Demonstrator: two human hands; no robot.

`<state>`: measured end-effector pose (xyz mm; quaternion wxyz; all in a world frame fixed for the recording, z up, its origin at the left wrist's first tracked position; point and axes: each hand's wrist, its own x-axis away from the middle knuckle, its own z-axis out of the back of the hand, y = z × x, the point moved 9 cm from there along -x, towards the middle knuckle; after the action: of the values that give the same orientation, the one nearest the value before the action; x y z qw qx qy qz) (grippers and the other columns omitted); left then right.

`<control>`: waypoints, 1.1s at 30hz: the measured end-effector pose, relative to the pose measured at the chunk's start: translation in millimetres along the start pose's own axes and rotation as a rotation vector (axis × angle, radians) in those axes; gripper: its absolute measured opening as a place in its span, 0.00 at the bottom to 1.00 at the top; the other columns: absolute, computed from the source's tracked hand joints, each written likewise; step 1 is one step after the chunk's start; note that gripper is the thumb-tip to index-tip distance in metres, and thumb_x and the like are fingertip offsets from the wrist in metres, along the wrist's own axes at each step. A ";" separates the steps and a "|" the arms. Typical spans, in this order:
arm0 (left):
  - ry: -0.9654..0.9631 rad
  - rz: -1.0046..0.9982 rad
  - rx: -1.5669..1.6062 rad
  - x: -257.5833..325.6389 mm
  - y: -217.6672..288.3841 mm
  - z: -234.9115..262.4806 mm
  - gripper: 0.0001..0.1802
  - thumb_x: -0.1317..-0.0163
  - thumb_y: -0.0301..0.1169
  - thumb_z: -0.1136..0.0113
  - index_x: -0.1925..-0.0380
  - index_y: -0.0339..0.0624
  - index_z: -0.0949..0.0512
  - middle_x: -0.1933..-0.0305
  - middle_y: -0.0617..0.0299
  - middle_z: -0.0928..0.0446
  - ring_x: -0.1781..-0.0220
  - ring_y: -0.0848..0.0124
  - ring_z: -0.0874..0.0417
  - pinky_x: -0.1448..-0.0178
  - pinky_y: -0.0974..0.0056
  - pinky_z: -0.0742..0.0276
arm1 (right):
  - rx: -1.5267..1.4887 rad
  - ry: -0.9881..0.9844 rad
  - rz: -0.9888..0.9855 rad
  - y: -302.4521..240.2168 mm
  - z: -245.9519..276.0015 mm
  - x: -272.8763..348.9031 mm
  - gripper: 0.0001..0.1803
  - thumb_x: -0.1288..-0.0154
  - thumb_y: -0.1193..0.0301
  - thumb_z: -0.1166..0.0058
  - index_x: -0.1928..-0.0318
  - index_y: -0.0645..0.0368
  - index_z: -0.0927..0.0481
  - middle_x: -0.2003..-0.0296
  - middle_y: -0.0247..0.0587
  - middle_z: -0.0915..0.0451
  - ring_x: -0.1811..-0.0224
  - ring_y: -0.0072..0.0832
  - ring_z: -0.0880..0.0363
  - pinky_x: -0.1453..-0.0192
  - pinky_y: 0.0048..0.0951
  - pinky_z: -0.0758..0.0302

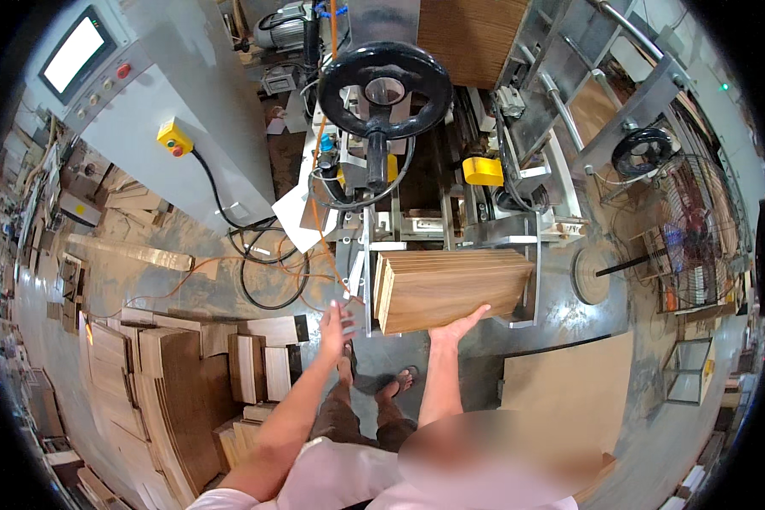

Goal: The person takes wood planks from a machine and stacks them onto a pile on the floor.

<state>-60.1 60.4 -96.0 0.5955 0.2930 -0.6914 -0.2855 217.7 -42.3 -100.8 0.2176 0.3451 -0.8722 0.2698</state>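
A stack of brown wood-grain boards (455,293) stands on edge at the front of a machine, between its metal side plates. My right hand (461,327) presses against the lower front face of the stack, fingers stretched out along it. To the left of the boards, my left hand (336,330) is in the air with its fingers apart and nothing in them. Above the stack, the machine's frame carries a large black handwheel (385,89) and a yellow block (484,172).
At left stand a grey control cabinet (170,93) and several piles of boards (174,399). Black cable (272,297) and orange hose lie on the floor. A brown sheet (569,387) lies at right, with a fan (697,225) beyond it.
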 end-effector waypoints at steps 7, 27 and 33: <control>0.155 0.167 -0.211 89.6 -180.3 333.6 0.18 0.35 0.42 0.43 0.63 0.34 0.21 0.72 0.63 0.24 0.72 0.73 0.26 0.68 0.65 0.27 | -0.043 -0.201 -0.017 -18.4 -66.2 85.3 0.49 0.39 0.27 0.68 0.28 0.47 0.44 0.30 0.40 0.41 0.30 0.41 0.40 0.29 0.51 0.39; 0.416 0.315 -0.104 270.1 -396.2 394.1 0.21 0.32 0.43 0.47 0.55 0.33 0.24 0.68 0.52 0.21 0.68 0.63 0.20 0.62 0.56 0.23 | 0.159 -0.663 0.014 -11.7 -105.0 149.0 0.49 0.39 0.26 0.68 0.31 0.50 0.40 0.41 0.38 0.29 0.42 0.31 0.26 0.40 0.38 0.23; 0.350 0.141 -0.245 263.6 -274.4 378.1 0.18 0.31 0.44 0.48 0.64 0.38 0.26 0.75 0.57 0.24 0.79 0.67 0.26 0.76 0.61 0.30 | 0.139 -0.809 -0.063 3.0 -121.7 166.9 0.50 0.40 0.26 0.65 0.30 0.52 0.42 0.39 0.38 0.30 0.40 0.33 0.27 0.38 0.38 0.25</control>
<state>-448.3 -301.3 -175.4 0.7561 0.2145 -0.5562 -0.2700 127.8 -45.8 85.2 -0.1585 0.4638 -0.8561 0.1637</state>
